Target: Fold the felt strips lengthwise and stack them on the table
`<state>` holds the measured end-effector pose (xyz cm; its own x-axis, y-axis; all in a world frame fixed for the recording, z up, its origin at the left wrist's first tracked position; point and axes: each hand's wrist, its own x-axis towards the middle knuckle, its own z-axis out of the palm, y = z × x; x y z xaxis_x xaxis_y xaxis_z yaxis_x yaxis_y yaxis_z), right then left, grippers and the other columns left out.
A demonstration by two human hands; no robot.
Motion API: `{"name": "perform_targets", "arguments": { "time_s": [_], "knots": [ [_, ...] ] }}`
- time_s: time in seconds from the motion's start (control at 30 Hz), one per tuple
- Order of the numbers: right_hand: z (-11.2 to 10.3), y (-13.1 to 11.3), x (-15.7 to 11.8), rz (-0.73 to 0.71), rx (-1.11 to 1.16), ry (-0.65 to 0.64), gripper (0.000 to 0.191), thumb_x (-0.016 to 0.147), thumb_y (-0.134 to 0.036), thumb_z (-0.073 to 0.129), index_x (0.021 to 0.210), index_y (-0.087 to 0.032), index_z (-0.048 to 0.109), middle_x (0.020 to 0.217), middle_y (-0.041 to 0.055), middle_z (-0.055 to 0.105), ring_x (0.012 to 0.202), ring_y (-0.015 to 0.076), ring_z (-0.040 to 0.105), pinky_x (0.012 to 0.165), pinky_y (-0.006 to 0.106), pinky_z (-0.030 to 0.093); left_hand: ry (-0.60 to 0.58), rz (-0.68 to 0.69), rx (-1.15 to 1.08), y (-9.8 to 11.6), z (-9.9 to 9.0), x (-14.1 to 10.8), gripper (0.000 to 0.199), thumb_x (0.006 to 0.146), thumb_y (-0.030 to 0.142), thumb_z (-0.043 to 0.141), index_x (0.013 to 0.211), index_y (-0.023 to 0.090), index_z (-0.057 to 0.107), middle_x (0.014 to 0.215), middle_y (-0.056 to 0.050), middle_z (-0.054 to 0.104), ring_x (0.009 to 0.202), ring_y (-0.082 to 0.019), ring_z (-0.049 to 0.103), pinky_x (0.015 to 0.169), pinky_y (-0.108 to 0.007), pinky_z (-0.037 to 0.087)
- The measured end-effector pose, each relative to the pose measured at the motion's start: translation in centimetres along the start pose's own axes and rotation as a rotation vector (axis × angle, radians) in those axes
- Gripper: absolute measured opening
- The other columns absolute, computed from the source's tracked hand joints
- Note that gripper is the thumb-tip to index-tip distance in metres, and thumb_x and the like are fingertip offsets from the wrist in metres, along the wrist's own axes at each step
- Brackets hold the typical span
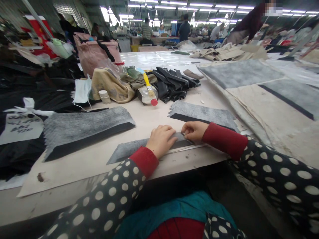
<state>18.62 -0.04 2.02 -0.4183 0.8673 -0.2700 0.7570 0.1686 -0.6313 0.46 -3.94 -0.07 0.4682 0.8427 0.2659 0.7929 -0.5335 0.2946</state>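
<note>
Evidently, in the head view, the piece being worked is a grey strip (132, 149) lying flat at the table's near edge, under both hands. The left hand (161, 139) is loosely spread, palm down, resting on the strip without gripping; the right hand (195, 131) is curled, thumb and forefinger pinched together on the strip's edge. To do this well, I'd keep the left palm's pressure light and even, hold the edge straight, and work in short stretches so the cloth doesn't pucker. Counting: one strip under the hands, two grey panels with black borders nearby, one at left (87, 122) and one beyond the right hand (206, 113), one yellow-handled brush (149, 84), one white tub (104, 97), one face mask (83, 89). The black pieces (171, 83) overlap too much to count.
</note>
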Motion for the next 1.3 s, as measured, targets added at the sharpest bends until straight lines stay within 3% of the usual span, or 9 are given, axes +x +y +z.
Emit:
{"name": "perform_targets", "arguments": {
  "time_s": [0.1, 0.27, 0.4, 0.53, 0.77, 0.9, 1.1, 1.3],
  "knots": [
    [0.1, -0.1, 0.2, 0.053, 0.181, 0.002, 0.019, 0.057, -0.008, 0.055, 0.072, -0.016, 0.047, 0.059, -0.0051, 0.047, 0.049, 0.0047, 0.042, 0.046, 0.017, 0.035, 0.003, -0.002, -0.040, -0.1, 0.0, 0.1, 0.022, 0.079, 0.032, 0.048, 0.097, 0.023, 0.057, 0.103, -0.001, 0.055, 0.095, -0.018, 0.045, 0.084, -0.032, 0.037],
    [-0.1, 0.4, 0.1, 0.008, 0.454, -0.101, 0.032, 0.055, -0.009, 0.054, 0.086, -0.016, 0.047, 0.062, -0.0061, 0.047, 0.048, 0.0048, 0.044, 0.044, 0.017, 0.036, -0.015, -0.066, -0.152, 0.0, -0.2, 0.5, 0.018, 0.074, 0.028, 0.053, 0.091, 0.022, 0.057, 0.097, -0.001, 0.056, 0.092, -0.018, 0.047, 0.082, -0.030, 0.039],
    [-0.6, 1.2, 0.2, -0.025, 0.409, -0.151, 0.023, 0.057, -0.013, 0.053, 0.080, -0.014, 0.051, 0.060, -0.0048, 0.048, 0.049, 0.0051, 0.045, 0.045, 0.018, 0.037, -0.052, -0.088, -0.231, -0.1, -0.3, 1.0, 0.019, 0.075, 0.026, 0.051, 0.092, 0.022, 0.056, 0.093, 0.000, 0.059, 0.089, -0.016, 0.050, 0.080, -0.029, 0.041],
    [-0.9, 2.0, 0.4, -0.060, 0.284, -0.008, 0.016, 0.062, -0.014, 0.051, 0.077, -0.013, 0.053, 0.058, -0.0039, 0.048, 0.051, 0.0056, 0.044, 0.048, 0.018, 0.037, -0.061, -0.064, -0.255, -0.5, -0.2, 1.6, 0.022, 0.078, 0.027, 0.046, 0.097, 0.022, 0.056, 0.098, 0.000, 0.060, 0.092, -0.016, 0.052, 0.082, -0.029, 0.040],
    [-1.4, 2.1, 0.3, -0.134, 0.109, 0.044, 0.036, 0.075, -0.023, 0.044, 0.107, -0.014, 0.055, 0.083, 0.0030, 0.061, 0.067, 0.0107, 0.054, 0.060, 0.023, 0.044, -0.026, -0.057, -0.232, 0.1, 0.0, 2.7, 0.030, 0.076, 0.024, 0.051, 0.106, 0.024, 0.053, 0.100, 0.000, 0.060, 0.093, -0.015, 0.052, 0.082, -0.028, 0.041],
    [-1.5, 2.3, 0.5, -0.181, -0.018, 0.063, 0.035, 0.070, -0.018, 0.051, 0.104, -0.013, 0.058, 0.085, 0.0030, 0.062, 0.074, 0.0125, 0.056, 0.071, 0.026, 0.044, -0.023, -0.027, -0.201, 0.1, 0.1, 3.4, 0.024, 0.078, 0.029, 0.049, 0.100, 0.024, 0.057, 0.096, -0.001, 0.060, 0.091, -0.016, 0.052, 0.081, -0.028, 0.041],
    [-1.8, 3.4, 0.7, -0.367, -0.209, 0.152, 0.029, 0.071, -0.019, 0.051, 0.098, -0.014, 0.062, 0.084, 0.0047, 0.057, 0.069, 0.0112, 0.053, 0.066, 0.025, 0.044, -0.037, -0.005, -0.236, -1.0, 0.6, 3.7, 0.024, 0.080, 0.023, 0.044, 0.096, 0.022, 0.061, 0.091, -0.002, 0.059, 0.086, -0.014, 0.053, 0.079, -0.025, 0.042],
    [-1.5, 3.7, 0.7, -0.475, -0.217, 0.183, 0.030, 0.070, -0.014, 0.050, 0.098, -0.017, 0.061, 0.090, 0.0059, 0.055, 0.080, 0.0130, 0.053, 0.069, 0.025, 0.045, -0.017, -0.020, -0.218, -0.8, 0.8, 3.6, 0.024, 0.077, 0.018, 0.046, 0.093, 0.023, 0.063, 0.090, -0.001, 0.059, 0.086, -0.014, 0.053, 0.079, -0.026, 0.042]
  ]
}}
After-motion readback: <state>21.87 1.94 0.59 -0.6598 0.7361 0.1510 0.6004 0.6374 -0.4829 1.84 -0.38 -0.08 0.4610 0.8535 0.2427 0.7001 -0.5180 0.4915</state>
